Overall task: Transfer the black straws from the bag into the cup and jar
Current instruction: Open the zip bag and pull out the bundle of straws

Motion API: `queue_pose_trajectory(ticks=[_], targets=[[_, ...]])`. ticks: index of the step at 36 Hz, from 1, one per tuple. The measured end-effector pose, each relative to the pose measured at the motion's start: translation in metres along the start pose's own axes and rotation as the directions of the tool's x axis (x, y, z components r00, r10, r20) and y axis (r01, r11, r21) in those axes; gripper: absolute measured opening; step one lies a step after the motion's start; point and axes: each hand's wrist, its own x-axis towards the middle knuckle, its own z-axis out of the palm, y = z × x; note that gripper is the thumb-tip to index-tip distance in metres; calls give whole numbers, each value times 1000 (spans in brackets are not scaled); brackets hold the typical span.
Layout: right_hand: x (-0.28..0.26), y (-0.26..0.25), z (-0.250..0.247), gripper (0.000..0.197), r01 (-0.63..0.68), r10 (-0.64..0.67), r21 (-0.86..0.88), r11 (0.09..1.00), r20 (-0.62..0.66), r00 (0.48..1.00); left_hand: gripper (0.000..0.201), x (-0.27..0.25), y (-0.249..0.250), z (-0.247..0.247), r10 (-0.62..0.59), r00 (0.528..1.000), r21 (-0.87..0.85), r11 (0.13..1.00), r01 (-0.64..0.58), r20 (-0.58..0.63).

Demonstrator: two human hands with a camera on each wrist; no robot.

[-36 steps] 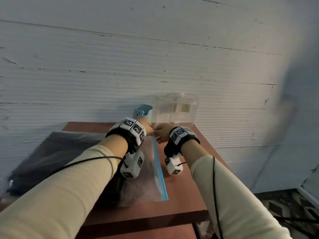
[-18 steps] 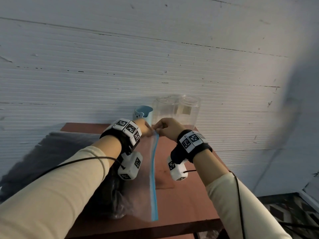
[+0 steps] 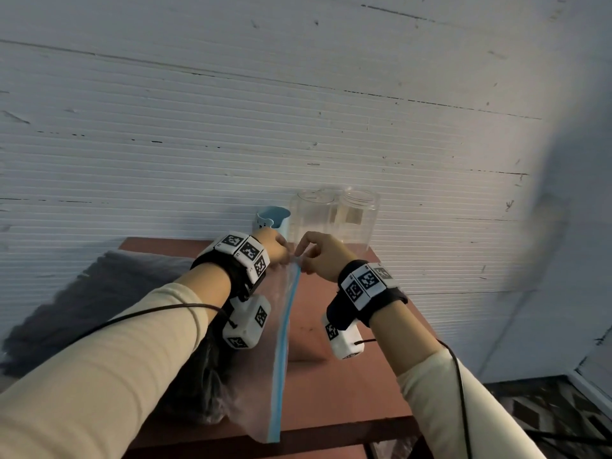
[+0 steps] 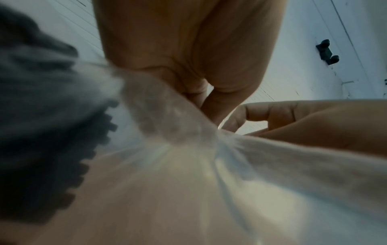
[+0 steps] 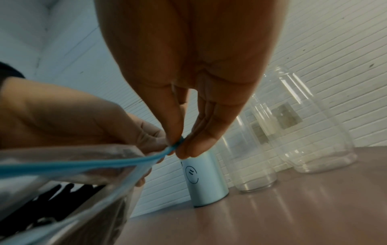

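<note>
Blue zip strip (image 3: 285, 329) runs up the centre of the head view, where the left hand (image 3: 273, 247) and right hand (image 3: 323, 255) meet at the far corner of the bag (image 3: 261, 376), each pinching the seal between thumb and fingertips (image 5: 189, 149); the right wrist view shows the two lips just starting to part there. Black straws (image 5: 52, 197) lie inside the bag at lower left of that view, none yet out, so the transfer itself looks not begun: the seal must be opened along its length first. At upper centre of the head view the cup (image 3: 273, 220) and two clear jars (image 3: 359, 217) stand upright in a row against the wall (image 3: 298, 111), with nothing visible inside the jars. Bare table (image 3: 357, 376) shows at lower right between the bag and the edge; the bag's near corner overhangs the front edge, and a dark cloth (image 3: 99, 293) lies at left.
</note>
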Motion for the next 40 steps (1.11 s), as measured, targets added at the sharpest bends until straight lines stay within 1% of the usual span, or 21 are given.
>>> queue_pose_trajectory(ticks=[2, 4, 7, 10, 11, 13, 17, 20, 22, 25, 28, 29, 30, 31, 32, 33, 36, 37, 40], targets=[[0, 1, 0, 22, 3, -3, -32, 999, 2, 1000, 18, 1, 1, 1, 7, 1000, -11, 1000, -7, 3], [-1, 1, 1, 24, -1, 2, -71, 997, 8, 1000, 8, 1, 2, 3, 15, 1000, -25, 1000, -15, 12], [-1, 2, 1, 25, -5, 9, -93, 996, 35, 999, 14, 4, 0, 5, 15, 1000, -87, 996, -13, 16], [-3, 1, 2, 27, 11, 1, -128, 992, 92, 996, 6, 5, -1, 7, 5, 1000, -77, 997, -7, -29], [-4, 1, 4, 29, 20, -2, -148, 989, 121, 993, 6, 6, -2, 6, -2, 999, -73, 997, -1, -50], [-5, 1, 6, 30, 27, 7, -182, 983, 184, 983, 16, 5, -2, 4, -31, 998, -61, 998, 27, -63], [-9, 3, 7, 24, -11, 65, -200, 980, 267, 961, 30, 8, -6, 0, -101, 990, -53, 994, 96, -102], [-15, 2, 4, 21, -50, 108, -169, 984, 352, 930, 26, 6, -8, -5, -159, 979, -65, 986, 151, -128], [-19, 1, 2, 23, -50, 108, -157, 986, 390, 914, 23, 6, -12, -7, -189, 969, -81, 981, 177, -162], [-24, 1, 1, 24, -27, 77, -133, 991, 382, 921, 22, 7, -14, -7, -198, 962, -106, 978, 181, -187], [-29, 2, -2, 20, -29, 66, -109, 994, 359, 931, 25, -2, -8, -8, -158, 972, -129, 982, 137, -173], [-31, 3, -2, 19, -27, 60, -100, 995, 350, 935, 21, -4, -6, -8, -152, 970, -146, 981, 125, -188], [-33, 3, -3, 19, -26, 54, -87, 996, 338, 940, 12, -9, -3, -10, -158, 970, -163, 978, 128, -186], [-35, 4, -4, 20, -24, 46, -69, 997, 324, 945, 3, -13, -1, -10, -143, 974, -166, 980, 114, -174], [-38, 4, -5, 21, -21, 37, -53, 998, 310, 950, 13, -15, 0, -9, -133, 980, -174, 979, 107, -148], [-40, 5, -6, 23, -15, 27, -41, 999, 296, 955, 17, -17, 0, -7, -126, 986, -177, 979, 105, -112], [-47, 6, -7, 22, 14, -7, -27, 1000, 245, 969, 20, -28, 3, 3, -123, 990, -281, 950, 138, 71], [-48, 6, -7, 21, 20, -14, -25, 999, 225, 974, 20, -34, 5, 7, -118, 987, -331, 932, 148, 109], [-52, 6, -6, 21, 29, -27, -7, 1000, 174, 984, 18, -43, 8, 14, -82, 988, -432, 892, 131, 131]])
